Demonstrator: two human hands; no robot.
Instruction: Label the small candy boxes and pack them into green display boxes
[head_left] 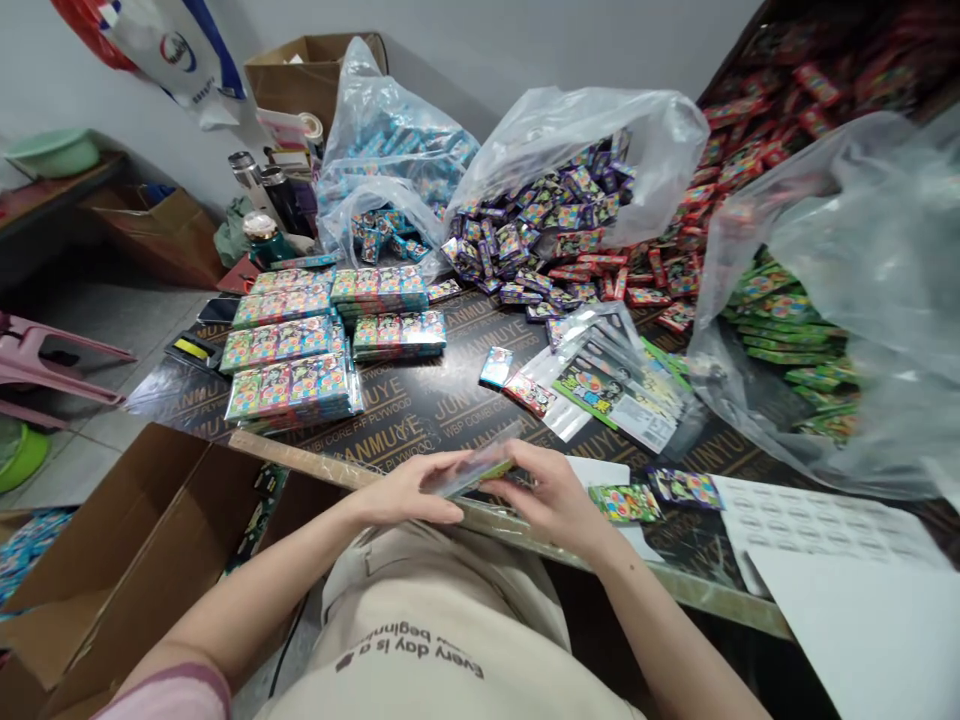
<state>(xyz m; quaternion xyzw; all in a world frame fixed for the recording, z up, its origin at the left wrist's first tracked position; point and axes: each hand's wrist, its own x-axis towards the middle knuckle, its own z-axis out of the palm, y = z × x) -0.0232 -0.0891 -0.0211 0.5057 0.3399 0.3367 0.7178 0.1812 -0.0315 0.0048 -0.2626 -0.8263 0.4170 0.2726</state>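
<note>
At the table's front edge, a clear plastic sleeve (471, 466) is held between my two hands. My left hand (411, 490) grips its left side, thumb along the front. Fingers of my right hand (546, 490) pinch the other end, where a green strip (496, 470) shows at the sleeve; the rest of its contents is hidden. Just beyond my hands lie a small blue packet (496, 368) and a red packet (529, 393). Clear bags with green printed cards (589, 385) overlap beside them. Near my right wrist are a green packet (624, 502) and a purple packet (684, 488).
Wrapped multi-packs (289, 390) stand stacked at the left. Across the back, plastic bags spill purple packets (517, 235), with blue packets (405, 160) and red packets (739, 150) alongside. A bag of green packets (787, 330) and label sheets (832, 530) lie right. An open carton (127, 570) stands below left.
</note>
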